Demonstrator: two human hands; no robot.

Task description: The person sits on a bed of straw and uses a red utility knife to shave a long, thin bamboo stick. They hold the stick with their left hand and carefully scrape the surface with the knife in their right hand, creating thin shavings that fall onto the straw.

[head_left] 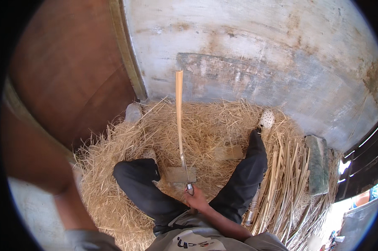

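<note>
My right hand (196, 198) is closed round the handle of a knife (183, 161), low in front of my body. Its narrow metal blade points away from me. A long, pale split wooden or bamboo strip (179, 98) stretches on from the blade toward the wall; exactly how the two meet is hard to make out. Beneath the blade, near the handle, lies a flat tan block (176, 175). At the left edge my left arm is raised and blurred, its hand out of the picture.
Straw-like shavings (109, 184) cover the floor around my legs. Many long split strips (277, 184) lie to my right, beside a greenish-grey block (317, 165). Another tan block (228, 152) rests between my feet. Ahead stands a stained grey wall (256, 37); a brown panel (71, 62) is at left.
</note>
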